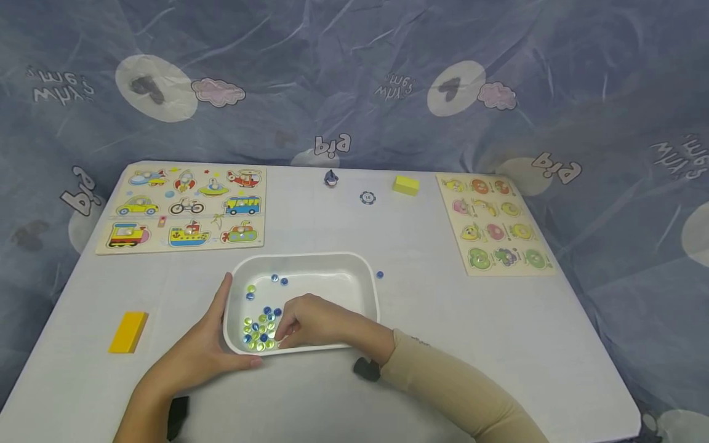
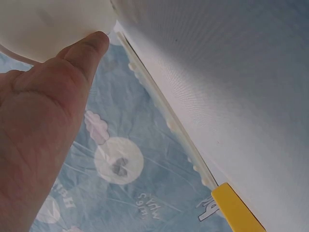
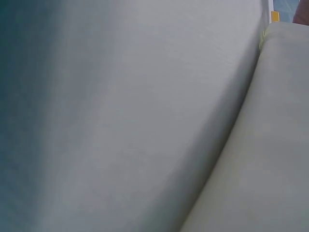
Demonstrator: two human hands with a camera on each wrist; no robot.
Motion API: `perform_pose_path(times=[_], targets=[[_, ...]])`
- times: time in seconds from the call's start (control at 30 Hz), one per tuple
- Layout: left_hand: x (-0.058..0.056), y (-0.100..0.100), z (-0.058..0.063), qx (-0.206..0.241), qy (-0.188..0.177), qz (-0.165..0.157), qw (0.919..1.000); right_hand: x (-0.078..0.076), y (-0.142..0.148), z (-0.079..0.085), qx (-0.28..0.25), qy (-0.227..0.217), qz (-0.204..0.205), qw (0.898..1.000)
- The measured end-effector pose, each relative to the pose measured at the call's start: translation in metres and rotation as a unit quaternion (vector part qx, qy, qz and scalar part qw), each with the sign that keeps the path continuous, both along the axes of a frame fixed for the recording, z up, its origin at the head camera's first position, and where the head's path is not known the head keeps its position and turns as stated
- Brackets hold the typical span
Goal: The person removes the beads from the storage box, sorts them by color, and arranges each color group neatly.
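Observation:
A white tray (image 1: 321,256) stands on the table with several blue and yellow-green glass beads (image 1: 255,327) gathered in its near left part. Around its near left corner spreads my left hand (image 1: 202,347), fingers straight along the left wall and thumb along the front. The left wrist view shows those fingers against the tray's outer wall (image 2: 46,21). My right hand (image 1: 310,321) reaches in over the front rim, fingers bent down beside the beads; I cannot tell whether a bead is between the fingertips. In the right wrist view the tray's front wall and table surface show, without that hand.
One blue bead (image 1: 380,274) lies right of the tray. A yellow block (image 1: 128,332) is at the left. Behind are a vehicle puzzle board (image 1: 216,223), small penguin-like figure (image 1: 330,178), poker chip (image 1: 368,197), light yellow block (image 1: 406,185) and fruit puzzle board (image 1: 473,246).

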State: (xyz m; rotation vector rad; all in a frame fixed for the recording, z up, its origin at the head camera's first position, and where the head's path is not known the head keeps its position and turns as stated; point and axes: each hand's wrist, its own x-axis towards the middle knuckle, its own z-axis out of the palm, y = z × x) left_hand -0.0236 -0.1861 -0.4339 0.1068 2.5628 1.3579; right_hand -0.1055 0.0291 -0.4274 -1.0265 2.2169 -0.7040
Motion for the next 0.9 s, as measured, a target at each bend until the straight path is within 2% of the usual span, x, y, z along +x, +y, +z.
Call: perform_pose_path(times=[0.33, 0.5, 0.7, 0.9], targets=[[-0.001, 0.0, 0.001, 0.005, 0.002, -0.003, 1.0, -0.001, 0.001, 0.0, -0.001, 0.005, 0.025, 1.0], [-0.001, 0.001, 0.001, 0.01, -0.007, -0.001, 0.9999, 0.0, 0.003, 0.002, 0.006, 0.032, 0.004, 0.999], [-0.001, 0.002, 0.001, 0.006, -0.008, -0.001, 0.9999, 0.001, 0.017, 0.025, -0.038, 0.045, -0.05, 0.997], [-0.001, 0.003, 0.002, -0.001, -0.013, 0.002, 0.9999, -0.002, 0.042, 0.054, -0.114, 0.103, -0.107, 0.982]])
